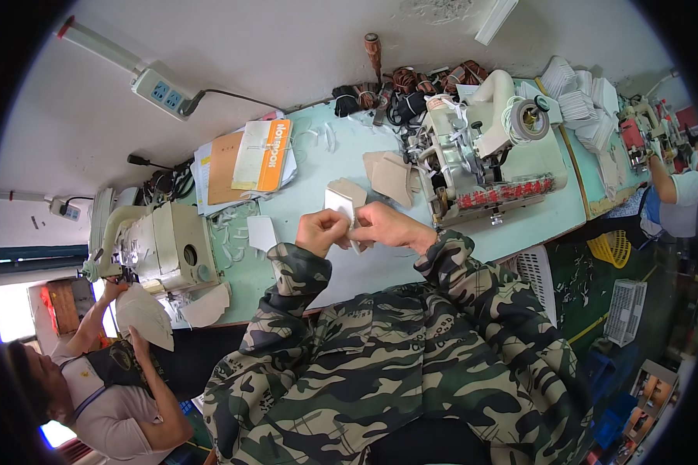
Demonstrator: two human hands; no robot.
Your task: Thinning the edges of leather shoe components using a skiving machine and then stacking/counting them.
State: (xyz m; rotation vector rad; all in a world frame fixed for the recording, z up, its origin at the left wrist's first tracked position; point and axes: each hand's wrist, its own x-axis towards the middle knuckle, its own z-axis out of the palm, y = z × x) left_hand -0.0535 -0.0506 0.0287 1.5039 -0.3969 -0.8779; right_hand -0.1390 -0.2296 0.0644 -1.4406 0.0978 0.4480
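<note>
My left hand (322,232) and my right hand (392,227) meet over the table in front of my chest, fingers pinched closed on a small flat white piece (339,203) with a folded or layered edge. Its exact kind I cannot make out. Just beyond it lie beige cut pieces (350,189), partly covered by it. A stack of beige pieces (390,177) rests to the right, beside the sewing machine (485,155). Left of my left hand, a separate white piece (261,232) lies flat on the pale green table (329,283).
Papers and a notebook (262,155) lie at the back left, near white scraps (233,232). A second machine (163,248) stands left, where a co-worker (116,395) holds beige pieces (145,316). Cords (411,101) and a screwdriver (373,54) sit along the wall.
</note>
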